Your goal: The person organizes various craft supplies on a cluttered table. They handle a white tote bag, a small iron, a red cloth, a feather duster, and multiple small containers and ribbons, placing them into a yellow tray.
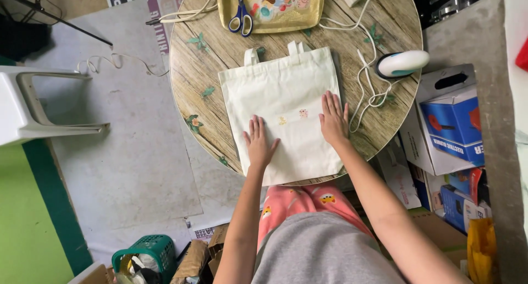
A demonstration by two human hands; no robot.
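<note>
home craft corner | round wooden table (pixel 203 69) | cardboard boxes (pixel 448 124) stacked | bare concrete floor (pixel 137 152) | plastic chair (pixel 33 105)

A cream cloth tote bag (pixel 283 111) lies flat on the round table, handles away, small patches near its middle.

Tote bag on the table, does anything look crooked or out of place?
The tote bag lies slightly tilted, its bottom edge overhanging the round table. Both hands, left hand and right hand, press it flat.
</note>
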